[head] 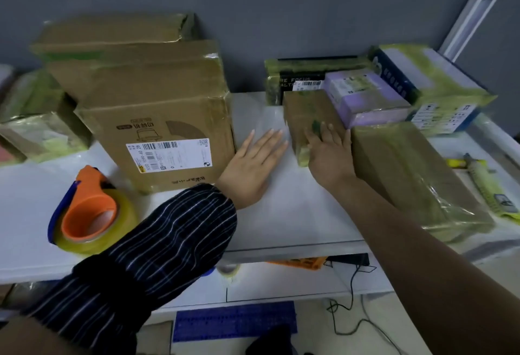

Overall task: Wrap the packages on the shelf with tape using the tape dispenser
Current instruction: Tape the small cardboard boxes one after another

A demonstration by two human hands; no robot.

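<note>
Fingers (267,143) straight, left hand (253,166) lay on the shelf (295,214), right hand (329,155) rested on the small brown box (306,113) at one o'clock, likely light, stiff, tape-slick, best gripped by its sides.

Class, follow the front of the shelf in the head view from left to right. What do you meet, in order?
Tape dispenser → large labelled cardboard box → left hand, flat on the shelf → small brown package with the right hand on it → long taped package → yellow tool.
</note>
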